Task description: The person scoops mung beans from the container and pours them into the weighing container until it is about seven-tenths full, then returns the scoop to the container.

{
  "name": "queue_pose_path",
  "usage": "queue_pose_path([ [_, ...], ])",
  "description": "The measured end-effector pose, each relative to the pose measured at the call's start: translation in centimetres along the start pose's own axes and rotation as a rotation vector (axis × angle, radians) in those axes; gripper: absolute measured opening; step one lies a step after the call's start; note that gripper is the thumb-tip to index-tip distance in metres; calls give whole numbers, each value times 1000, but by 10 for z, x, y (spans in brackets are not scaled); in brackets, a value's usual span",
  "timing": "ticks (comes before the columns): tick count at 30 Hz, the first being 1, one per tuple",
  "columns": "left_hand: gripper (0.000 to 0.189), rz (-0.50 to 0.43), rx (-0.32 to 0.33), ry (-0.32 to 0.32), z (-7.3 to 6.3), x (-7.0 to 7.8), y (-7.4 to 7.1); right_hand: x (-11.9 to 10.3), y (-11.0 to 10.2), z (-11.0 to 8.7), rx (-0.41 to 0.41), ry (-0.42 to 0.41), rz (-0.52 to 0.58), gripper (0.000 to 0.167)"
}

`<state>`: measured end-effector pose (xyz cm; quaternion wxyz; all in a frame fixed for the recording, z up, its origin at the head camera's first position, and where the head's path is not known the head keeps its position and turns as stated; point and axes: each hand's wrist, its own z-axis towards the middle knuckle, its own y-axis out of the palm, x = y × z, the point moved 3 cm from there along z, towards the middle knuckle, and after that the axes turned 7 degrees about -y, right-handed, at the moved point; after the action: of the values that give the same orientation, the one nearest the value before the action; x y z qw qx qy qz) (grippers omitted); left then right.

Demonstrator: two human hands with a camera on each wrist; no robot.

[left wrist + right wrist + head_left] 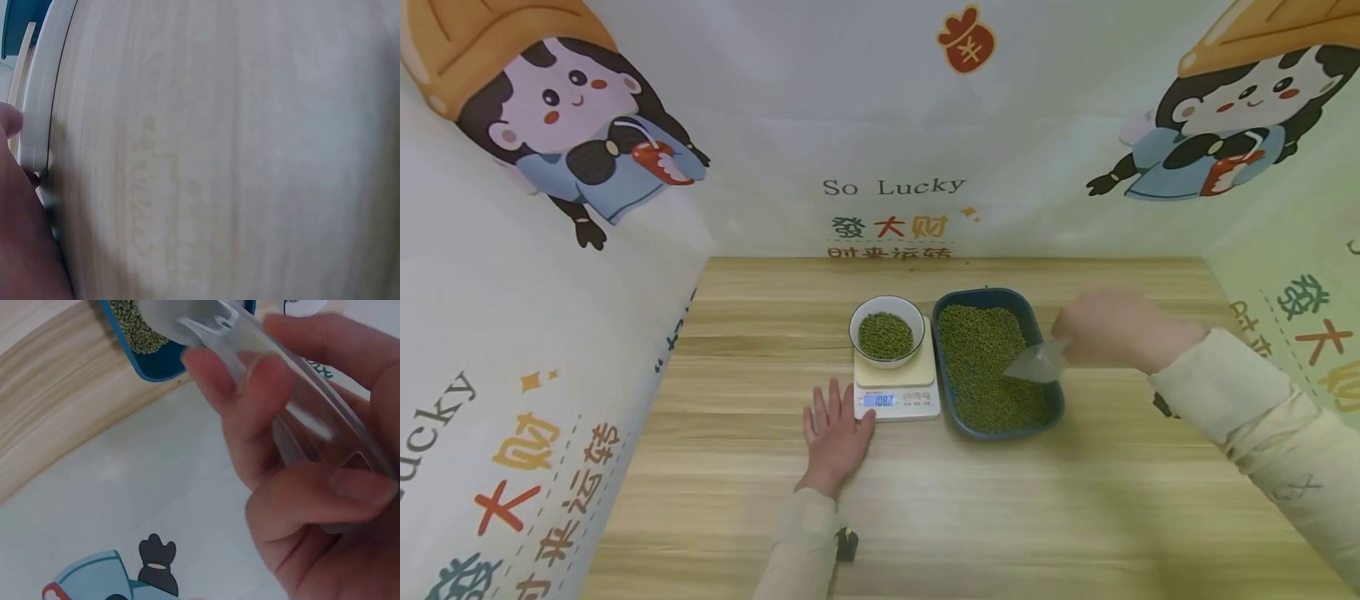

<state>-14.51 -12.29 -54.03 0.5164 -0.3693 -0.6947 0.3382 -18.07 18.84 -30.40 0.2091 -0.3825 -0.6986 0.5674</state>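
My right hand (1112, 329) grips the handle of a clear plastic scoop (1036, 363), its fingers curled round it in the right wrist view. The scoop is over the right side of a dark blue tub (1054, 410) of green mung beans (981, 362). Left of the tub, a white kitchen scale (897, 410) carries a dark-rimmed white bowl (886, 360) with mung beans in it. Its display seems to read 108.2. My left hand (835, 440) lies with fingers spread on the table, the thumb touching the scale's front left corner.
The wooden table (970, 517) is enclosed at the back and sides by white printed cloth (760, 125) with cartoon figures and lettering. The tub stands right beside the scale.
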Motion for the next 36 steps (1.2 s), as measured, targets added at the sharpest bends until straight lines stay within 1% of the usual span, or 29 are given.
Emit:
queue_pose_path([
  [2, 62, 2, 2, 3, 0, 1, 0, 3, 6, -2, -84, 35, 49, 13],
  [5, 62, 3, 7, 7, 0, 1, -1, 5, 15, -4, -170, 83, 100, 18],
  [8, 62, 8, 14, 8, 1, 2, -1, 6, 23, -5, -209, 136, 141, 21],
  [9, 62, 10, 18, 7, 1, 2, -1, 6, 25, -5, -205, 145, 145, 20],
  [12, 61, 15, 22, 8, 1, 1, 0, 5, 35, -6, -156, 138, 182, 20],
  [16, 62, 11, 18, 7, 0, -1, 2, 5, 48, -8, -57, 118, 186, 19],
  [22, 61, 7, 42, -2, -3, -5, 3, 4, 64, -15, 61, 150, 195, 14],
  [27, 60, -6, 68, 19, -4, -2, 2, 3, 79, -16, 152, 173, 158, 16],
  [30, 59, -9, 77, 30, -3, 0, 0, 3, 87, -12, 213, 162, 111, 16],
  [33, 59, -5, 73, 27, -3, 1, 0, 1, 94, -8, 269, 169, 78, 14],
  [36, 59, -5, 65, 24, -2, 2, -1, -1, 101, -2, 317, 190, 64, 7],
])
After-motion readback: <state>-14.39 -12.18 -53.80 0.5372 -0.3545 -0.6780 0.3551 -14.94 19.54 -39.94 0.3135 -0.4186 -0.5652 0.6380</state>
